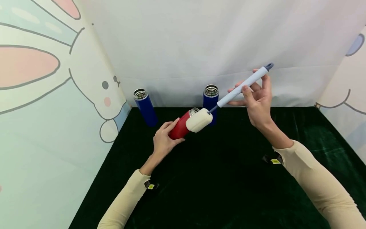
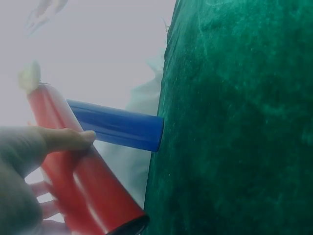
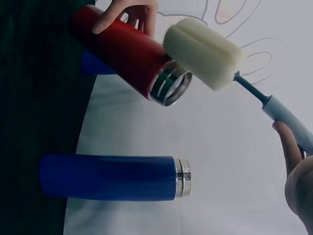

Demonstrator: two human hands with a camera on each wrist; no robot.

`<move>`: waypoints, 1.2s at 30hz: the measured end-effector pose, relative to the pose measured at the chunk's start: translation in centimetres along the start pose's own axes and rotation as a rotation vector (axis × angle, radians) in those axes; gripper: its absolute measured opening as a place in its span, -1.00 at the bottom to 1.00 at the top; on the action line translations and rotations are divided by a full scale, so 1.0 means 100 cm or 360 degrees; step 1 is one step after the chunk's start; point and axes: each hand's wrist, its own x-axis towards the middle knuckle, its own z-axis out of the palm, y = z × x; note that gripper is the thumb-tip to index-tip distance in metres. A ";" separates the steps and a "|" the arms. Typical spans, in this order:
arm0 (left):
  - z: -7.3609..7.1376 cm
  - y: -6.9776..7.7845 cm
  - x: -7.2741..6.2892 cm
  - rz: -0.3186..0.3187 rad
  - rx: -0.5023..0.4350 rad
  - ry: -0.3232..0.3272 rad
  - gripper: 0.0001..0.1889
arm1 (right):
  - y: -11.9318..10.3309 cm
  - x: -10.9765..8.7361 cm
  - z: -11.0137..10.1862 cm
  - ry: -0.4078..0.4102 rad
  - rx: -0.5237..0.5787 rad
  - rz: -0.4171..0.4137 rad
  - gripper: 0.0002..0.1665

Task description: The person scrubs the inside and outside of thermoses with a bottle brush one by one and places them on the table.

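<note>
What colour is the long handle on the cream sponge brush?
The long handle is pale blue, clearest in the head view.

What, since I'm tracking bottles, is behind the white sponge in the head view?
Behind the white sponge, the red bottle shows at left, its metal rim above; a blue bottle stands beyond. Hidden: parts of the red bottle's upper end and the blue bottle's lower body.

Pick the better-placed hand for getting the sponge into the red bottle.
Likely the right hand: it holds the brush handle, with the sponge head near the open end of the red bottle. The left hand is occupied gripping that bottle.
</note>
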 end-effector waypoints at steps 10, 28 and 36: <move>0.002 0.004 -0.002 0.0129 0.0028 -0.0032 -0.12 | 0.014 0.000 0.008 0.0036 -0.0120 -0.0276 -0.50; 0.000 0.004 -0.001 0.0013 -0.0073 0.0042 -0.13 | 0.011 -0.006 -0.016 0.0161 -0.0420 -0.0281 -0.46; 0.000 0.002 0.001 -0.0138 -0.0189 0.0055 -0.12 | 0.004 -0.010 -0.021 0.0187 -0.0346 -0.0243 -0.46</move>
